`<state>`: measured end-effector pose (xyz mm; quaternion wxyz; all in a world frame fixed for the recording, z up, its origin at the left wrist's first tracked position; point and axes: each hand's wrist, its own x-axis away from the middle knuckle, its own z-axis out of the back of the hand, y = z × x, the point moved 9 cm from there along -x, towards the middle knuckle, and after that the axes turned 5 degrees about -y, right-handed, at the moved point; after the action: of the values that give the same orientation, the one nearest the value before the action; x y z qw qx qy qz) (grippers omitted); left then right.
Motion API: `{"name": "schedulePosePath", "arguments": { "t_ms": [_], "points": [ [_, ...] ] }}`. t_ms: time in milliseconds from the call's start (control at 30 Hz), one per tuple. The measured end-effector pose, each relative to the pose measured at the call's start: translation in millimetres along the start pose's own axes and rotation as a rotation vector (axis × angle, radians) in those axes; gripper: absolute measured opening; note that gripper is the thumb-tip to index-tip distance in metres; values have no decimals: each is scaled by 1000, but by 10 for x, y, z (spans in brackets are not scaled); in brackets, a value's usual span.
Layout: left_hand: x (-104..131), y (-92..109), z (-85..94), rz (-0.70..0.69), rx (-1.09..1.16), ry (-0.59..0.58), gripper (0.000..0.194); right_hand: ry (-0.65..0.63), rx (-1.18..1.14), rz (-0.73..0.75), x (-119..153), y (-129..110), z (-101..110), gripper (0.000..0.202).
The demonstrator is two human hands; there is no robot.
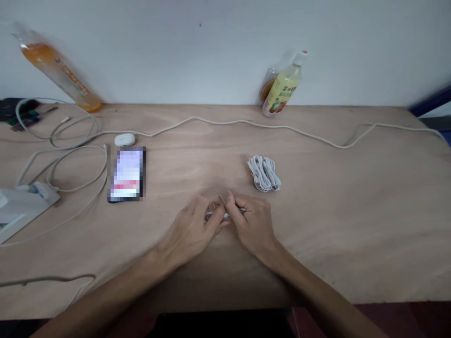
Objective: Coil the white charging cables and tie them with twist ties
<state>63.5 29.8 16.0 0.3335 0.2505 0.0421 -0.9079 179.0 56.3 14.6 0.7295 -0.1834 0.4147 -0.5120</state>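
Note:
Close together above the near middle of the wooden table, my left hand and my right hand both have their fingers closed on a thin white cord. A small loop of it sticks up between the thumbs. A short piece shows past my right thumb, and most of the cord is hidden by the fingers, so its ends cannot be made out. Just beyond my right hand lies a neatly coiled bundle of white cable, not touched by either hand.
A phone and a white earbud case lie left of my hands. White cables loop near a power strip at far left. One long cable crosses the back. An orange drink bottle and a yellow one stand by the wall.

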Motion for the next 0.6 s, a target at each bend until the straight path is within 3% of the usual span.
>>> {"name": "schedulePosePath", "arguments": {
  "t_ms": [100,200,333,467,600],
  "points": [
    [-12,27,-17,-40,-50,-5,29,-68,-86,-70,17,56,-77,54],
    [15,-10,-128,-18,46,-111,35,-84,-79,-56,27,52,-106,53],
    [87,-135,-303,167,387,-299,34,-25,6,58,21,-43,-47,46],
    [90,-154,-299,303,775,-338,29,102,153,266,62,-241,70,42],
    [83,-122,-274,363,967,-368,32,154,252,378,122,-336,88,46]
  ]
}}
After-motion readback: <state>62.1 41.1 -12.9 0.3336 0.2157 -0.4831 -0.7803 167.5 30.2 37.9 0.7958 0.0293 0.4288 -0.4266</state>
